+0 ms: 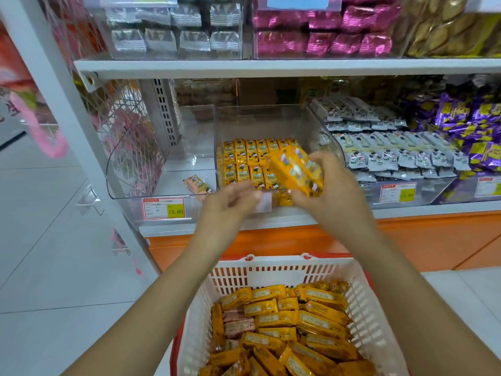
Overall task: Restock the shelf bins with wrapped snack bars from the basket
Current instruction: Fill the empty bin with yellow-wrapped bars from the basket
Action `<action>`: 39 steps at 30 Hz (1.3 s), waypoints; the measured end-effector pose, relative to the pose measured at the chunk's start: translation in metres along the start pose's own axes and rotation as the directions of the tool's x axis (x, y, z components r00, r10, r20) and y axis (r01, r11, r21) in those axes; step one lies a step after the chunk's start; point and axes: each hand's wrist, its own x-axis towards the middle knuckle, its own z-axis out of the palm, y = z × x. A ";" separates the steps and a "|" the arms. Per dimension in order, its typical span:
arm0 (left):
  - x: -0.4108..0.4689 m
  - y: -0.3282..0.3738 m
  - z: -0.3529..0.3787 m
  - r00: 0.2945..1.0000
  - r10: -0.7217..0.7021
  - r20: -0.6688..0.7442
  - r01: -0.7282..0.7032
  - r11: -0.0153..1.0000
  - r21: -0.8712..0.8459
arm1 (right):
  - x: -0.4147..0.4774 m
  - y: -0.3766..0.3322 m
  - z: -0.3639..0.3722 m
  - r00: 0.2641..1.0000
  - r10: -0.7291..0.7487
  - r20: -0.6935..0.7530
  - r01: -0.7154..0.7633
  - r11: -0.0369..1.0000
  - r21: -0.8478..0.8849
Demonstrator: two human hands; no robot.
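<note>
Head view: right hand (336, 194) pinches stacked snack bars (296, 172), likely light and slippery, best squeezed mid-length; left hand (230, 202) loose beside that grip.

I read 15.80 in the yellow patch of the red-bordered price tag (164, 208) on the front of the left clear bin (116, 169). A second price tag (398, 193), below the grey-white bars (393, 156), also shows 15.80, though fainter. The small print on both tags, a third tag (489, 186) at the right edge and the lettering on the yellow bars (244, 164) are too blurred for me to read.
</note>
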 end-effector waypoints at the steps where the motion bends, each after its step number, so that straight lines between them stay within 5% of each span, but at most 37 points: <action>1: 0.002 0.001 -0.006 0.990 0.058 -0.128 -0.044 0.993 0.107 | 0.016 -0.001 -0.002 1.000 0.023 0.007 -0.023 0.998 -0.054; 4: 0.004 -0.003 -0.020 0.952 0.176 -0.250 -0.090 0.943 0.322 | 0.060 -0.002 0.003 0.982 0.153 0.115 -0.119 0.958 -0.262; 11: 0.010 -0.010 -0.025 0.971 0.176 -0.161 -0.090 0.896 0.436 | 0.102 0.014 0.047 0.870 0.429 0.241 -0.285 0.838 -0.465; 17: 0.010 -0.009 -0.027 0.971 0.193 -0.140 -0.110 0.884 0.455 | 0.097 0.015 0.056 0.848 0.388 0.362 -0.253 0.895 -0.368; 23: 0.005 -0.011 -0.026 0.985 0.172 0.004 -0.137 0.765 0.629 | 0.088 -0.002 0.033 0.801 0.341 0.491 -0.176 0.919 -0.352; 27: -0.002 -0.017 -0.028 0.978 0.210 0.011 -0.167 0.746 0.645 | 0.078 0.007 0.026 0.925 0.215 0.313 -0.165 0.970 -0.181; 31: -0.019 -0.028 -0.031 0.937 0.348 -0.034 -0.268 0.777 0.570 | 0.043 0.011 0.018 0.999 -0.001 0.044 0.002 1.000 -0.030; 34: -0.028 -0.049 -0.037 0.964 0.253 0.081 -0.244 0.722 0.647 | 0.001 0.018 0.020 0.989 -0.058 0.132 0.059 0.998 0.001; 39: -0.051 -0.104 -0.046 0.914 -0.205 0.350 -0.229 0.452 0.862 | -0.070 0.067 0.062 0.858 0.096 0.504 -0.008 0.985 -0.174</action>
